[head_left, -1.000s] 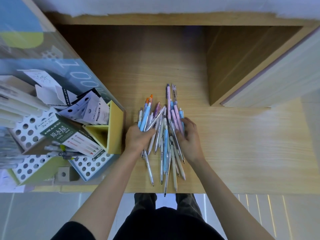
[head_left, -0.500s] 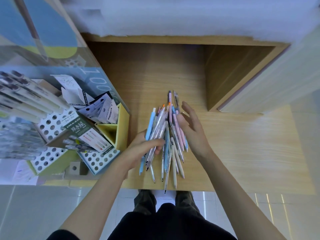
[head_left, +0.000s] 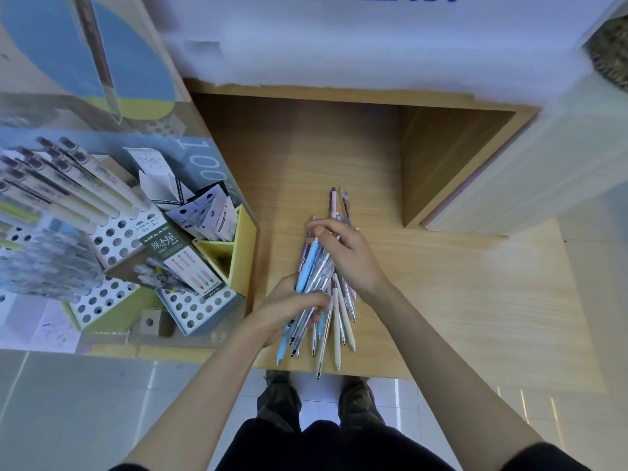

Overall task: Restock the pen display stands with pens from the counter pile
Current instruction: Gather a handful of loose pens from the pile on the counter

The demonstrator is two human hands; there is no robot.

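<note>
A pile of pastel and clear pens lies on the wooden counter near its front edge. My left hand is shut on a bundle of pens, a light blue one on top, lifted at a slant over the pile. My right hand reaches over the bundle's upper ends, thumb and fingers pinching at the tips; whether it grips one is unclear. The pen display stands, white blocks with round holes, stand at the left, partly filled with pens.
A yellow compartment box with leaflets stands between the display stands and the pile. A raised wooden box sits at the back right of the counter. A white wall panel closes the back. My legs and the tiled floor show below the counter edge.
My left hand has gathered a bundle of pens from the pile and lifted it. My right hand moved from the pile's right side up over the bundle's top ends.
</note>
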